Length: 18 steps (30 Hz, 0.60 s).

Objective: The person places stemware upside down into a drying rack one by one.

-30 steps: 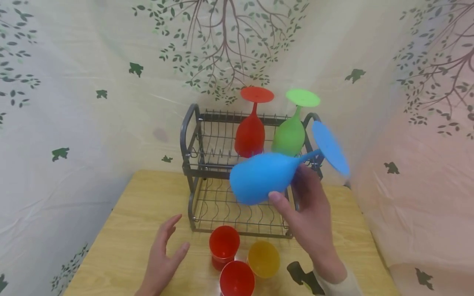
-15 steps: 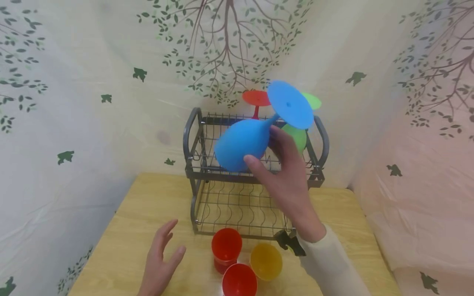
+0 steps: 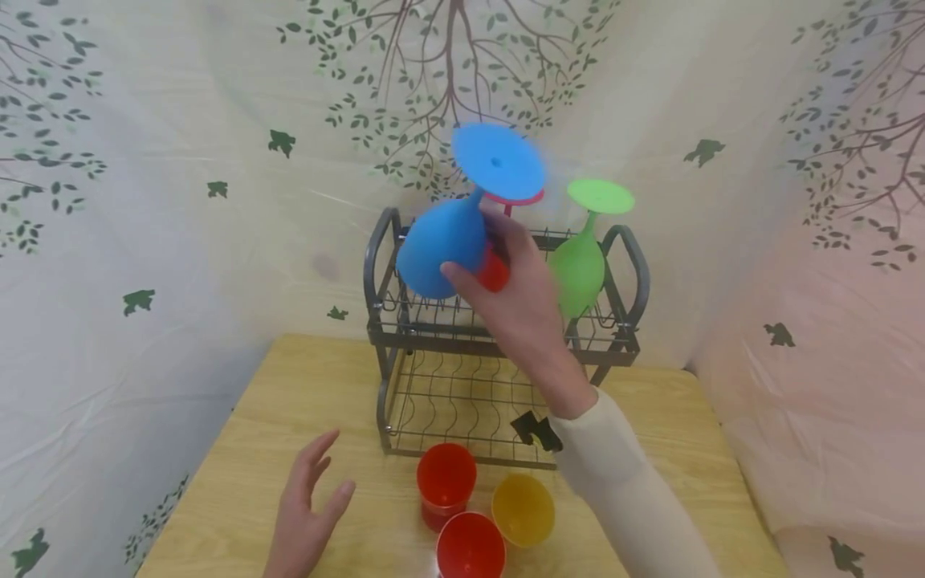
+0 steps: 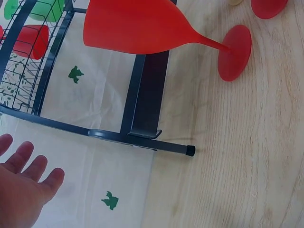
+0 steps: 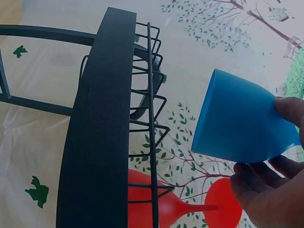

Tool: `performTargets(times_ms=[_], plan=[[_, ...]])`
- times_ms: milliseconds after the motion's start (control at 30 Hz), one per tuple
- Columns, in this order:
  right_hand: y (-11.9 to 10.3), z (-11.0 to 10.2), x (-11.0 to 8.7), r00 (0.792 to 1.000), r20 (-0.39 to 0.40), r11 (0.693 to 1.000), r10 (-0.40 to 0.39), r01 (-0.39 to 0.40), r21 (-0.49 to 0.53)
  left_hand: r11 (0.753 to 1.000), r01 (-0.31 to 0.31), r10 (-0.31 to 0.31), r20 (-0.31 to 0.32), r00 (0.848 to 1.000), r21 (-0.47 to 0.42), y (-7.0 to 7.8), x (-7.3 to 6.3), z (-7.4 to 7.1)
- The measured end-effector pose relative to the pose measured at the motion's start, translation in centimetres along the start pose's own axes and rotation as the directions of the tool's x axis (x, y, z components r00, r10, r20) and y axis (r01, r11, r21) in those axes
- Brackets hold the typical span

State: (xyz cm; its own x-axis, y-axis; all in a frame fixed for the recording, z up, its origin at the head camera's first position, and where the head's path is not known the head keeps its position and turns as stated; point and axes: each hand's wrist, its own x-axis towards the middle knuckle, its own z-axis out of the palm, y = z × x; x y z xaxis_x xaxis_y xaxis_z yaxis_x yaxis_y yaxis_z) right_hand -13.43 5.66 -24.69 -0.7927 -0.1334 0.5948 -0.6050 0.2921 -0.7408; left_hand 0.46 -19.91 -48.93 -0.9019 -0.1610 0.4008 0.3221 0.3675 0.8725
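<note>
My right hand (image 3: 531, 313) grips a blue plastic wine glass (image 3: 437, 249) by its bowl, near the stem. The glass is tilted mouth-down, foot up, above the left part of the dish rack's (image 3: 477, 345) upper tier. The right wrist view shows thumb and fingers on opposite sides of the blue bowl (image 5: 242, 118), apart from the rack. A red wine glass (image 3: 495, 271), partly hidden by my hand, and a green wine glass (image 3: 578, 277) stand upside down in that tier. My left hand (image 3: 307, 506) hovers over the table's left side, fingers relaxed, holding nothing.
Two red wine glasses, one behind (image 3: 446, 474) and one nearer (image 3: 471, 550), and a yellow one (image 3: 523, 510) stand upright before the rack. The rack's lower tier (image 3: 462, 401) has wavy wires. A leaf-patterned cloth (image 3: 181, 265) surrounds the wooden table (image 3: 238, 449).
My right hand has carried the blue glass left and up from the rack's front right, turning it more mouth-down. The green glass has come back into view. My left hand has barely moved.
</note>
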Motion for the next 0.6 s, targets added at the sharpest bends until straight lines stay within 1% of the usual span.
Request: performTargets(times_ms=[100,267,533,600], plan=[[0.2,0.5,0.8,0.999,0.030,1.000,0.021,-0.020,-0.015,1.000,0.014,-0.014,0.003,1.000,-0.011,0.0,0.0,0.0],[0.8,1.5,1.9,0.997,0.070,0.997,0.024,-0.019,-0.069,0.999,0.042,-0.042,0.003,0.999,-0.018,0.1,0.0,-0.2],[2.0,2.8,3.3,0.987,0.112,0.987,0.112,-0.097,-0.129,0.998,0.064,-0.064,0.002,0.998,-0.024,-0.2,-0.3,-0.3],[2.1,3.0,3.6,0.984,0.123,0.983,0.128,-0.110,-0.147,0.998,0.055,-0.055,0.004,0.998,-0.026,-0.2,-0.4,-0.2]])
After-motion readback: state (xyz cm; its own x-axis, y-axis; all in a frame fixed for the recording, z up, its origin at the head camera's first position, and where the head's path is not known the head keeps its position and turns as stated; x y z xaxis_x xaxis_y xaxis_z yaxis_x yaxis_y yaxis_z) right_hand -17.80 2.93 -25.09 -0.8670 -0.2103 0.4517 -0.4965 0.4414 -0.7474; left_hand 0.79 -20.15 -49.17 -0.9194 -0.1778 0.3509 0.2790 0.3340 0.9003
